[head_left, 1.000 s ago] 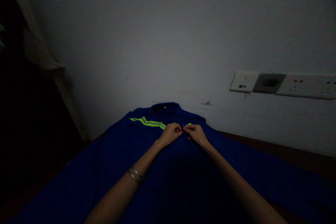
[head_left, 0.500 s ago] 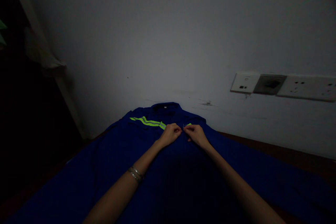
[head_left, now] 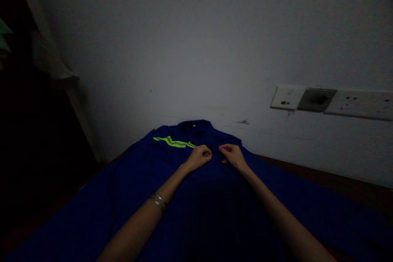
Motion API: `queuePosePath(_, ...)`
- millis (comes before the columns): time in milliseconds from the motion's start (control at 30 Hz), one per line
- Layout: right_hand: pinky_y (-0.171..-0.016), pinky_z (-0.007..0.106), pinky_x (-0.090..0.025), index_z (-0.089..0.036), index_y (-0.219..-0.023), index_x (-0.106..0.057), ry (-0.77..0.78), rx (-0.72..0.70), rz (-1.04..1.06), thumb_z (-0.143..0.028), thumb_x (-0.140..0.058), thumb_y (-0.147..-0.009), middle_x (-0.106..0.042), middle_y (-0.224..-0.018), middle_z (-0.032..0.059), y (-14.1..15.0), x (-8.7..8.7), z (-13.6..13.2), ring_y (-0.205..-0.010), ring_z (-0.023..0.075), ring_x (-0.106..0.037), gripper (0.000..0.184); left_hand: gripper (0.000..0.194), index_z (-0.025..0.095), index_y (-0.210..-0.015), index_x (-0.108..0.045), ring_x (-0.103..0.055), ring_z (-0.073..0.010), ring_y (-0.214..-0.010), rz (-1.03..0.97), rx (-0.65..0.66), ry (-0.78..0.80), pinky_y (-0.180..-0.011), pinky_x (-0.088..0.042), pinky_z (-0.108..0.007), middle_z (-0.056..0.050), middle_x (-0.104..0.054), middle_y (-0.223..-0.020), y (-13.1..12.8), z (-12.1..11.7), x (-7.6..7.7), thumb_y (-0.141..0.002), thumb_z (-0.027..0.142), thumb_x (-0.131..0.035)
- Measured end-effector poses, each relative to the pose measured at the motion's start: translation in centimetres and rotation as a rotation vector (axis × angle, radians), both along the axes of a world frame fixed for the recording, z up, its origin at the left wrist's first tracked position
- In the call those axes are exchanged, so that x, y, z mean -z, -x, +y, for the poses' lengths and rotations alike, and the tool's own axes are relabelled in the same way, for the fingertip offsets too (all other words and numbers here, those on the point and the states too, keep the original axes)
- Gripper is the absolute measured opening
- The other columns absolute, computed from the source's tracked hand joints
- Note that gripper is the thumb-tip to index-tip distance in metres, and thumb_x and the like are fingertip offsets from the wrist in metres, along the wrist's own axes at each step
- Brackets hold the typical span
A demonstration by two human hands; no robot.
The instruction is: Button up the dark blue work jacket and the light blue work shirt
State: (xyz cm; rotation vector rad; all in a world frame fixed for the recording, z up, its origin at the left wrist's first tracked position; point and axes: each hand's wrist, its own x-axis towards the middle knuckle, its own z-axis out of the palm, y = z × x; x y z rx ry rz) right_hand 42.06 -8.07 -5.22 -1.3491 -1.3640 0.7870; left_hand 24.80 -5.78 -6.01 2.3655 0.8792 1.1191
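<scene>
A blue work jacket with a yellow-green and grey reflective stripe lies spread out before me, its collar toward the wall. My left hand rests on the chest beside the stripe's end, thumb and fingers closed in a pinch at the jacket's front. Just to the right, my right hand hovers at the other side of the chest with thumb and index finger pinched. Whatever lies between its fingertips is too small and dark to make out. A gap separates the two hands.
Behind the collar rises a pale wall with scuff marks. Switch and socket plates are set in it at right. A pale bag-like thing hangs by the dark area at left. A dark reddish surface shows beneath the jacket.
My right hand has moved slightly right, away from my left hand, widening the gap. A small light thing at its fingertips no longer shows. My left hand has stayed nearly still.
</scene>
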Motion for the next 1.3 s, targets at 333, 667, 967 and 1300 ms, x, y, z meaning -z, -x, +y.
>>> queuePosePath(333,-0.075,0.029,-0.045,-0.015,-0.076,-0.065,-0.322,0.091,-0.373,-0.026,-0.050,-0.072,-0.064,-0.082,0.0054,0.0,-1.3,-0.8,-0.077,0.0160,-0.058,0.020,0.026,0.010,-0.050,-0.056,-0.035,-0.0056,-0.046,0.079,-0.054,0.094,-0.048,-0.025,-0.018,0.004,-0.042,-0.045,0.7,0.1,1.2,-0.072,0.020,-0.046)
queuePosePath(667,-0.076,0.027,-0.042,-0.017,-0.077,-0.062,-0.484,0.056,-0.497,-0.021,-0.047,-0.075,-0.059,-0.087,0.0049,0.9,-3.2,-2.2,-0.081,0.0147,-0.055,0.016,0.027,0.011,-0.045,-0.048,-0.030,-0.0048,-0.043,0.131,-0.058,0.070,-0.047,-0.020,-0.019,0.005,-0.034,-0.042,1.1,0.0,2.0,-0.071,0.018,-0.044)
queuePosePath(967,-0.077,0.028,-0.042,-0.017,-0.080,-0.062,-0.574,0.011,-0.552,-0.020,-0.047,-0.076,-0.058,-0.089,0.0052,2.2,-5.9,-4.4,-0.083,0.0151,-0.054,0.016,0.027,0.013,-0.047,-0.044,-0.035,-0.0059,-0.047,0.114,-0.118,-0.122,-0.050,-0.024,-0.020,0.003,-0.039,-0.047,2.1,-2.2,1.4,-0.074,0.019,-0.043)
queuePosePath(1300,-0.067,0.026,-0.042,-0.016,-0.082,-0.065,-0.367,-0.184,-0.558,-0.022,-0.048,-0.073,-0.062,-0.080,0.0046,5.6,-5.4,-6.0,-0.068,0.0139,-0.055,0.020,0.017,0.012,-0.065,-0.056,-0.045,-0.0080,-0.049,-0.132,-0.349,0.427,-0.048,-0.032,-0.017,0.002,-0.050,-0.053,12.2,-3.6,1.7,-0.071,0.020,-0.042)
